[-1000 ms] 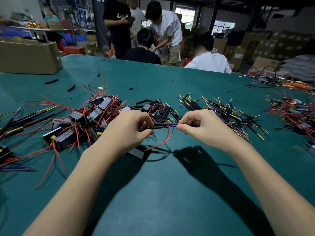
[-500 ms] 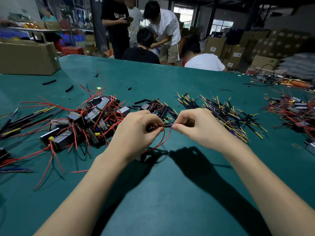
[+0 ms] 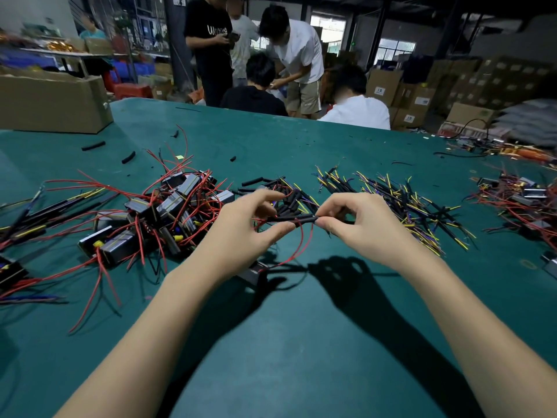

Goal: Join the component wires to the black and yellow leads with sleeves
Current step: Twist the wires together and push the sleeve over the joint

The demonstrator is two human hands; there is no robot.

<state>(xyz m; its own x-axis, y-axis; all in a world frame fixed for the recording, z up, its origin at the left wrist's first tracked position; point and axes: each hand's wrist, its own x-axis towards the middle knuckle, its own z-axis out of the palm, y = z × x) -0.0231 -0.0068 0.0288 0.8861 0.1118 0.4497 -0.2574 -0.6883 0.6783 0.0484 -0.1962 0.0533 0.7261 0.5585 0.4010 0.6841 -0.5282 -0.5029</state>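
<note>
— Sleeve [image 3: 297, 219], where is it?
— Between my two grips, above the tabletop [image 3: 301, 342]: left hand [image 3: 238, 233] pinches one end, right hand [image 3: 358, 224] the other.
— Its look?
— Black, thin, lying level; a red wire [image 3: 298, 248] loops down beneath it.

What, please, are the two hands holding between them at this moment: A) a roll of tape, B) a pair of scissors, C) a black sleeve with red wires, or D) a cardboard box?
C: the left hand and right hand pinch opposite ends of a black sleeve, with red wires looping below.
</note>
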